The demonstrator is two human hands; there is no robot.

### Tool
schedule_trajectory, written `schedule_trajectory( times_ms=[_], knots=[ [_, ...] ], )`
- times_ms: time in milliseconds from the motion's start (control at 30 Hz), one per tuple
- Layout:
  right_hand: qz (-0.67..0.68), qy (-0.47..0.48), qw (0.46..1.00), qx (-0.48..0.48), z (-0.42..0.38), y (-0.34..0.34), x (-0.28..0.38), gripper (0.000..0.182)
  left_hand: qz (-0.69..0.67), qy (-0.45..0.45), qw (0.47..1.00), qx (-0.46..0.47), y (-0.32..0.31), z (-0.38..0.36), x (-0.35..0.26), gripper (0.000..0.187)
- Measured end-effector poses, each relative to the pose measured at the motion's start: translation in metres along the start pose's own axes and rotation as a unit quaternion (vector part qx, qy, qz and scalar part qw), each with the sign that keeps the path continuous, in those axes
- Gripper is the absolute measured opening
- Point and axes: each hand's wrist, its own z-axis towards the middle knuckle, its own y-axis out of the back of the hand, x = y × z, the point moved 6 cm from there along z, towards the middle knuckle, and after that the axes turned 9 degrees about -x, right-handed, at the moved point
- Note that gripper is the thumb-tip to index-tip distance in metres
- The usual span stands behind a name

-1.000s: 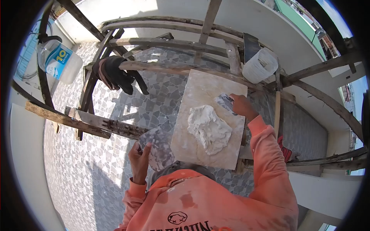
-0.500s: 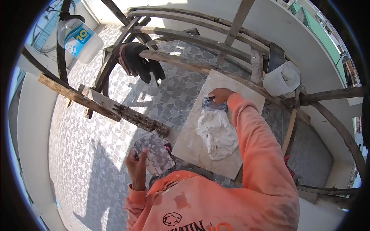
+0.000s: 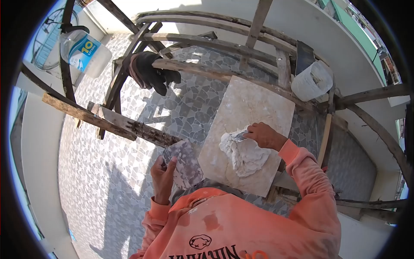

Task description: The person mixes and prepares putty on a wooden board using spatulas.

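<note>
A pale square board (image 3: 254, 97) bears a mound of wet white paste (image 3: 248, 159). At the mound's upper edge my right hand (image 3: 264, 134) is closed on a small putty knife (image 3: 238, 136), whose blade touches the paste. My left hand (image 3: 165, 175) holds a flat, grey, paste-spotted plate (image 3: 186, 164) by its left edge, thumb on top, just left of the board.
Wooden scaffold poles (image 3: 215, 43) surround the board. Dark gloves (image 3: 148, 71) hang over one beam. A white bucket (image 3: 308, 88) stands at the right and a plastic water bottle (image 3: 88, 56) hangs at the upper left. Below lies a stone-patterned floor (image 3: 125, 172).
My right hand has moved down toward me, bringing the knife from the board's upper part onto the paste. The plate in my left hand has shifted slightly right.
</note>
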Motion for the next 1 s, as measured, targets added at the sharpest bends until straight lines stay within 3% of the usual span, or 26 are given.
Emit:
schedule_trajectory(
  times_ms=[233,433,533,567,633,667,767,800,900,967,1000],
  knots=[
    [-0.108,-0.002,0.988,-0.114,-0.043,-0.003,0.045,0.03,0.005,-0.008,0.999,0.044,-0.023,0.006,-0.018,0.021],
    [-0.097,-0.029,0.99,-0.102,-0.073,0.008,0.067,0.039,0.007,-0.021,0.998,0.056,-0.03,0.003,-0.022,0.019],
    [-0.066,-0.116,0.973,-0.186,-0.094,0.033,0.068,0.037,0.016,-0.025,0.998,0.061,-0.031,0.005,-0.011,0.024],
    [-0.015,-0.187,0.957,-0.22,-0.106,0.033,0.062,0.034,0.008,-0.024,0.998,0.065,-0.033,0.007,-0.002,0.027],
    [0.087,-0.326,0.897,-0.286,-0.142,0.028,0.054,0.029,0.01,-0.02,0.997,0.072,-0.038,0.007,0.001,0.031],
    [0.126,-0.395,0.841,-0.348,-0.166,0.015,0.05,0.024,0.019,-0.019,0.997,0.076,-0.043,0.007,-0.002,0.033],
    [0.29,-0.631,0.689,-0.209,-0.22,-0.025,0.06,0.018,0.041,-0.021,0.994,0.095,-0.058,0.008,-0.007,0.034],
    [0.358,-0.648,0.622,-0.255,-0.241,-0.059,0.069,0.011,0.048,-0.022,0.993,0.104,-0.064,0.008,-0.007,0.034],
    [0.53,-0.671,0.388,-0.345,-0.242,-0.106,0.131,0.011,0.094,-0.05,0.986,0.132,-0.077,0.013,-0.007,0.034],
    [0.54,-0.7,0.305,-0.353,-0.225,-0.12,0.169,0.008,0.09,-0.052,0.981,0.163,-0.087,0.02,-0.002,0.034],
    [0.537,-0.704,0.292,-0.361,-0.216,-0.135,0.185,0.008,0.087,-0.055,0.979,0.179,-0.092,0.024,-0.001,0.033]
  ],
)
